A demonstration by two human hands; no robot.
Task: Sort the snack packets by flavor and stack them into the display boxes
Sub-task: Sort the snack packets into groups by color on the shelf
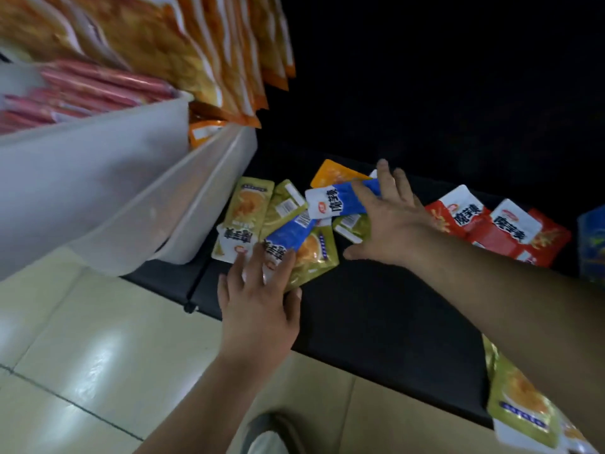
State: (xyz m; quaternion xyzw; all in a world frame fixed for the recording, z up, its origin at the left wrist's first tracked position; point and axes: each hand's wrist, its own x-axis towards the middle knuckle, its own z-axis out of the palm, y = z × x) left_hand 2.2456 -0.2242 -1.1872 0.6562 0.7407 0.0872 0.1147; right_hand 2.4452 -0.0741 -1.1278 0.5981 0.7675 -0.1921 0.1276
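Note:
Loose snack packets lie on a black surface (376,309): several green ones (248,204), two blue ones (340,199), an orange one (334,175) and red ones (491,231). My left hand (258,296) lies with straight fingers on the lower blue packet (288,232) and a green packet under it. Over the upper blue packet and a green packet (350,224) my right hand (389,217) lies spread flat. White display boxes (98,178) stand at the left, one holding pink-red packets (98,86), another orange packets (203,129).
Large orange bags (183,44) hang above the boxes. A green packet (520,404) lies at the surface's near right edge, and a blue package (592,244) sits at the far right. Pale floor tiles (82,355) lie below; the back is dark.

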